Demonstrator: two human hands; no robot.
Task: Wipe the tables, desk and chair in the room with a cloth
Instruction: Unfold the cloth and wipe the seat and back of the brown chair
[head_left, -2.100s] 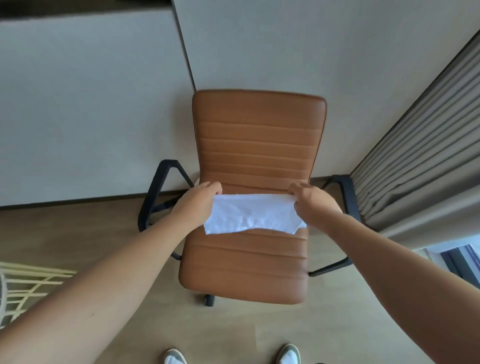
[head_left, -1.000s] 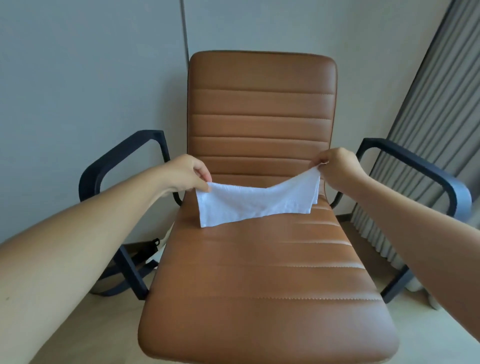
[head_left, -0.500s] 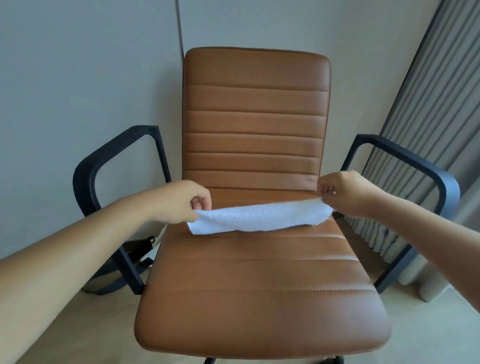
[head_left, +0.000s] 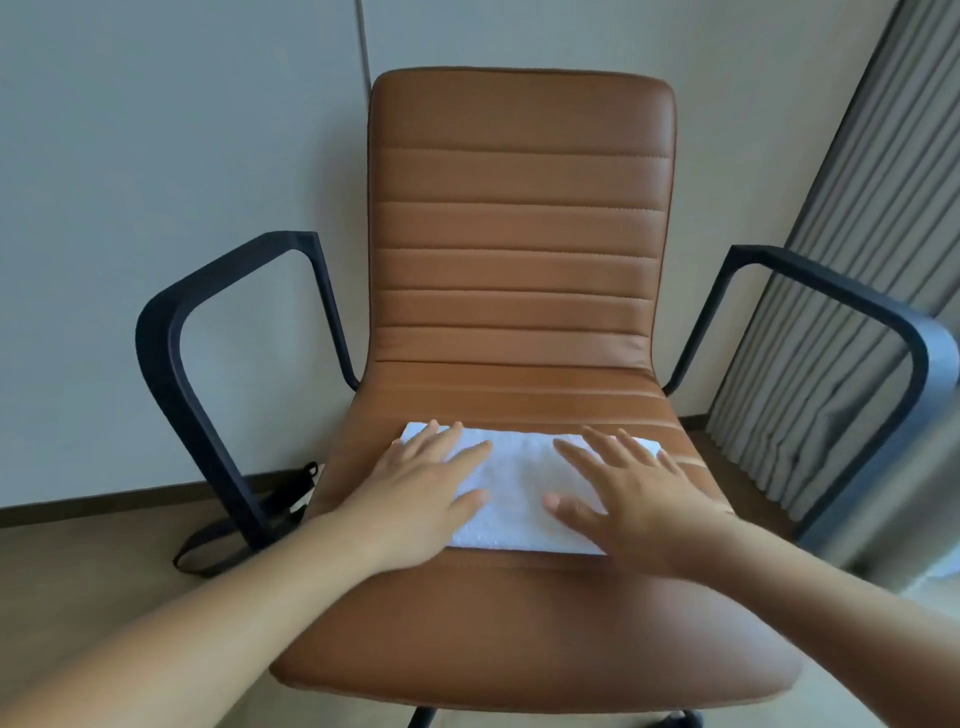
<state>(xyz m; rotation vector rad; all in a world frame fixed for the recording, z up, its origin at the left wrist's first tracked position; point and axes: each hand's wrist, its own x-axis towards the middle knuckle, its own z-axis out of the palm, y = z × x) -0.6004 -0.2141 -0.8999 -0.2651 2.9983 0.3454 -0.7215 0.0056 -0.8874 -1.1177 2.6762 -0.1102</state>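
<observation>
Left hand (head_left: 415, 496), right hand (head_left: 626, 493): flat, fingers spread, gripping nothing, pressing white cloth (head_left: 517, 491) onto tan leather chair seat (head_left: 519, 634), mid-seat. Cloth likely light, soft, limp; bunches easily. Leather probably slick. Best driven by palm pressure, or pinched at end corners.

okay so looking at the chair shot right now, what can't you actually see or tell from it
Head view only:
- Chair base and wheels: hidden under the seat, cut off by the bottom edge.
- Cloth ends: covered by the left hand and right hand.
- Seat beneath the cloth: hidden, so whether it is clean cannot be told.
- Black strap on the floor: partly behind the left armrest; what it belongs to is unclear.
- Tables and desk: out of frame.
</observation>
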